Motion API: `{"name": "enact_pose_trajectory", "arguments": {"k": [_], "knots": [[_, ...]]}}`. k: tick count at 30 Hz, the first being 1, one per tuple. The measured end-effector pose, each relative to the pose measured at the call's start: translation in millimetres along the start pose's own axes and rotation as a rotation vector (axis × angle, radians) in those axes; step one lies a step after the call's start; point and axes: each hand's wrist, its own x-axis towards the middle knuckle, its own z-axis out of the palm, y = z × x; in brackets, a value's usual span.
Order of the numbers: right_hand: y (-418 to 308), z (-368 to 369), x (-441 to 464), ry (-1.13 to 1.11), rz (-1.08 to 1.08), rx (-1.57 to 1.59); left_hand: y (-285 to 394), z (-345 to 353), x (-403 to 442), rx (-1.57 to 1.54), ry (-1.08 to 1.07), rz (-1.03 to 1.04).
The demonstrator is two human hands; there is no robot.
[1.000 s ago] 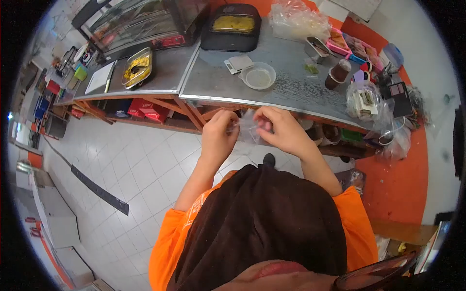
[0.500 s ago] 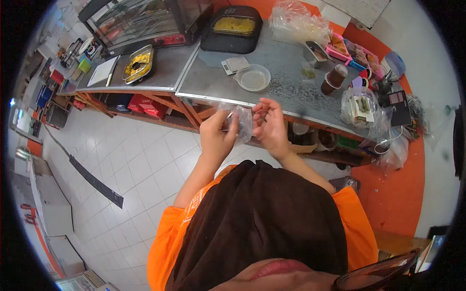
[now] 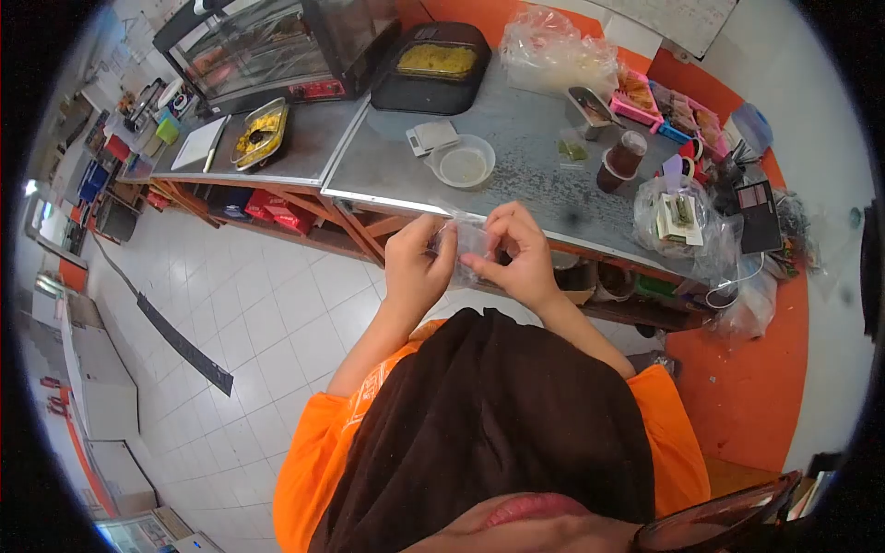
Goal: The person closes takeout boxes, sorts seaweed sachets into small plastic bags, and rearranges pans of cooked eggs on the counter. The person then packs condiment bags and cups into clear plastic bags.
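Note:
A clear plastic bag hangs between my two hands, just off the front edge of the counter. My left hand pinches its left side between thumb and fingers. On the other side, my right hand has thumb and fingers closed at the bag's right edge. Past my hands on the counter, a round clear plastic container sits against a small white kitchen scale.
Toward the back stand a glass display warmer, a black tray with yellow food and a large plastic bag. Brown cups and pink baskets are at right. A glass dish lies left.
My right hand has gone from loosely spread fingers to a pinch on the bag's right edge. The view has shifted slightly, and the bag is now held between both hands.

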Motion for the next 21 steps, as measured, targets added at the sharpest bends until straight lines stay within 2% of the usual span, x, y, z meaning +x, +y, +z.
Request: {"name": "enact_pose_trajectory", "arguments": {"k": [4,7,10,11,14,15,17,19,21], "knots": [[2.7,-7.6,-3.0,-0.059,0.088,-0.034,-8.8,4.4,-1.3,0.068,0.017,-0.006],[11.8,-29.2,-3.2,-0.004,0.025,-0.149,-8.2,6.5,0.7,0.0,0.11,-0.086],[15.9,-36.9,2.2,0.3,0.02,0.155,-6.7,1.6,7.4,-0.173,0.292,-0.153],[16.5,-37.8,2.8,0.293,0.014,0.189,-8.9,0.0,9.3,-0.141,0.308,-0.094],[9.8,-13.1,4.3,0.22,0.092,0.339,3.1,8.4,8.4,-0.151,0.261,-0.128],[10.0,-7.2,5.0,0.207,0.086,0.189,-0.8,11.9,4.3,-0.16,0.215,-0.17],[10.6,0.1,6.2,0.184,0.071,-0.108,-4.6,17.0,-0.6,-0.003,0.156,-0.002],[12.2,-3.2,10.1,0.128,0.088,-0.11,-10.5,17.0,-0.4,0.045,0.075,0.123],[12.9,-13.6,16.8,0.116,0.122,-0.205,-30.9,3.8,1.6,0.079,0.197,0.105]]}}
